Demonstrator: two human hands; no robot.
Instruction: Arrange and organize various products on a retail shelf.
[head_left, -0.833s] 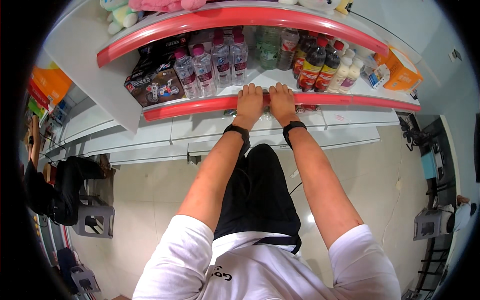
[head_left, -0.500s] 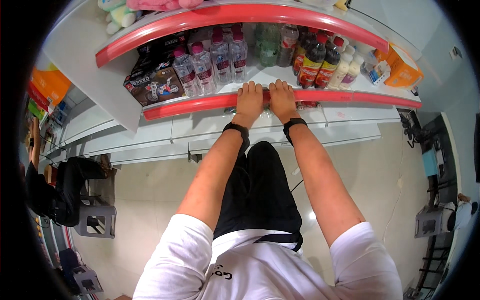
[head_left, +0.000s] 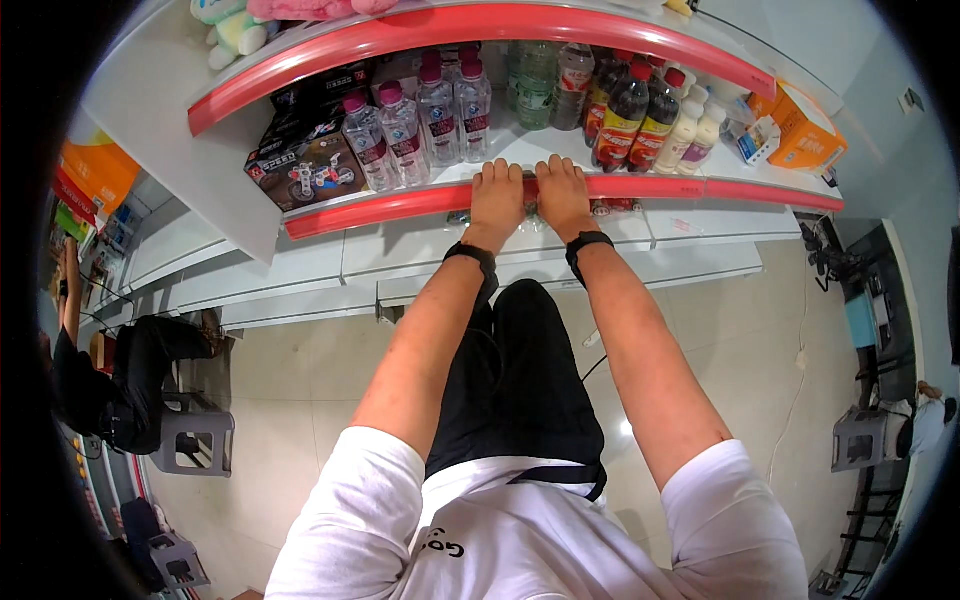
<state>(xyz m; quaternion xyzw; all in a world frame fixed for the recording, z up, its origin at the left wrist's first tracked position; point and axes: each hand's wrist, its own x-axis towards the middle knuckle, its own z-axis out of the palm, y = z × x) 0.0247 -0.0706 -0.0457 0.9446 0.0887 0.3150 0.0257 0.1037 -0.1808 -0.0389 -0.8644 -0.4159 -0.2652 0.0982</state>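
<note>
My left hand point(head_left: 497, 206) and my right hand point(head_left: 564, 200) sit side by side on the red edge strip point(head_left: 390, 206) of a white shelf. Their fingers are closed over the strip, and the thumbs are mostly hidden. Behind my left hand stand several clear bottles with pink caps point(head_left: 437, 115), upright. Beyond my right hand are dark drink bottles with red caps point(head_left: 621, 118) and pale bottles with white caps point(head_left: 681, 138). A green-tinted bottle point(head_left: 535, 88) and a clear bottle point(head_left: 573, 85) stand deeper on the shelf, between these groups.
A toy box point(head_left: 308, 168) lies at the shelf's left end; an orange box point(head_left: 806, 132) is at the right. Above runs another red shelf edge point(head_left: 480, 20), with plush toys point(head_left: 236, 30) over it. At far left a person in black point(head_left: 135, 370) sits near a grey stool point(head_left: 205, 440).
Both hands stay on the red strip. The whole view has shifted very slightly; nothing on the shelf has moved.
</note>
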